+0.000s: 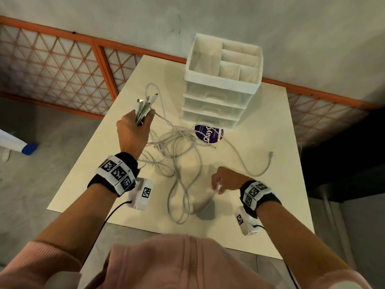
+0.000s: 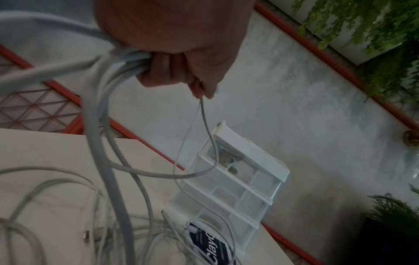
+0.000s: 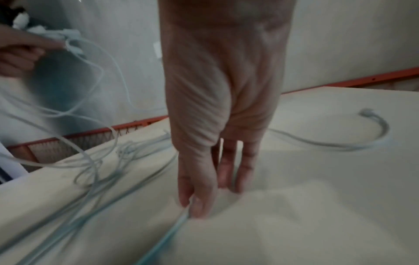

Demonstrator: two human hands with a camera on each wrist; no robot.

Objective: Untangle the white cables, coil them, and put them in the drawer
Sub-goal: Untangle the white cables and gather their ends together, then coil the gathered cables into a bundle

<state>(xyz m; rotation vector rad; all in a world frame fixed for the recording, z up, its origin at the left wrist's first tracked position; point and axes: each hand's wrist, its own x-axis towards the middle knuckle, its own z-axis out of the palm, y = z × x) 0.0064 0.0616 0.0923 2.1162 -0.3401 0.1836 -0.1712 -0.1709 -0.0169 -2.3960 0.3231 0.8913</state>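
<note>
White cables (image 1: 179, 147) in both hands.

Purple label (image 1: 209, 133) text cut by cables (image 1: 177, 142); right wrist view motion-blurred; left hand (image 2: 176, 44) cropped at top edge.

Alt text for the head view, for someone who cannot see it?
Left hand grips a bunch of white cable ends above a table; right hand pinches one strand. Tangled cables lie before a small drawer unit.

Dim, soft indoor light; wrist views are smeared with motion blur, perhaps out of focus too.
</note>
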